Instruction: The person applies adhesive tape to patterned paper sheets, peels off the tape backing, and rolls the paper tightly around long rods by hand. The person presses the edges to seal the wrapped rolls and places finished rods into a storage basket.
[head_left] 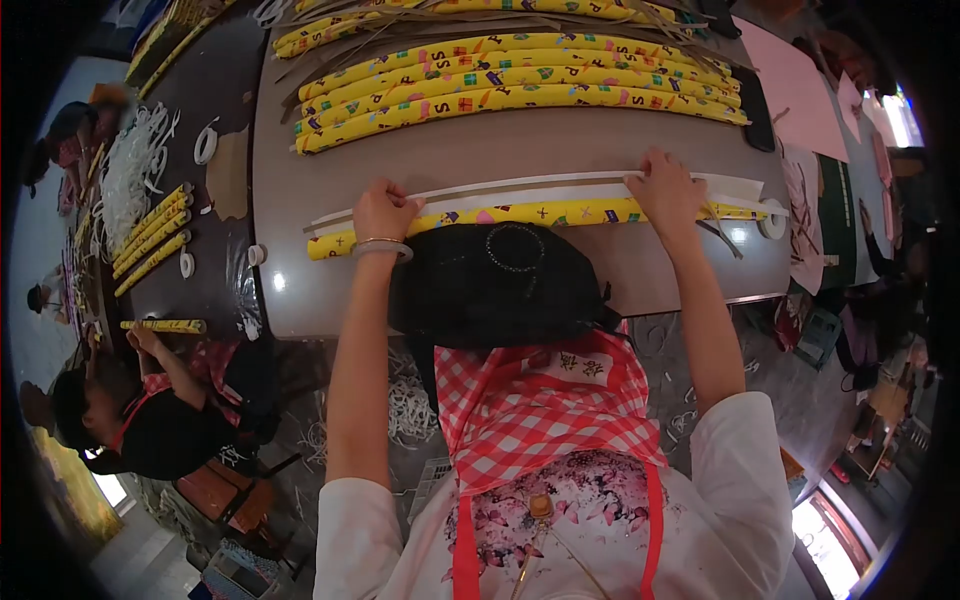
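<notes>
- At the center of the view, a black bag (pixel 495 285) lies at the desk's (pixel 640 275) near edge, with a beaded loop (pixel 515 248) on top of it.
- The yellow printed roll (pixel 540 213) lies at 12 o'clock, just beyond the bag, running lengthwise from about 10 o'clock to between 2 and 3, with a long white strip (pixel 480 190) along its far side.
- The left hand (pixel 385 212) is between 10 and 11 o'clock, its grip closed on the near side of the white strip, over the roll; a bracelet and a wider ring-shaped band (pixel 402 251) circle its wrist.
- The right hand (pixel 668 195) is at 2 o'clock, its grip also closed on the strip, with the thumb and bent fingers together.
- Between 2 and 3 o'clock, a tape roll (pixel 773 218) sits by the roll's right end, where thin brown strips (pixel 722 230) stick out.
- Farther out at 12 o'clock, a stack of finished-looking yellow rolls (pixel 520 98) lies side by side, brown strips draped over its far part.
- At 2 o'clock, a black phone-like object (pixel 755 108) touches or nearly touches the stack's right end; a pink sheet (pixel 790 85) lies beyond.
- Toward 9 and 10 o'clock, a dark table (pixel 225 275) carries shorter yellow rolls (pixel 155 235) and tangled white strips (pixel 135 165).
- Between 8 and 9 o'clock, a co-worker (pixel 150 410) handles another yellow roll (pixel 180 326).
</notes>
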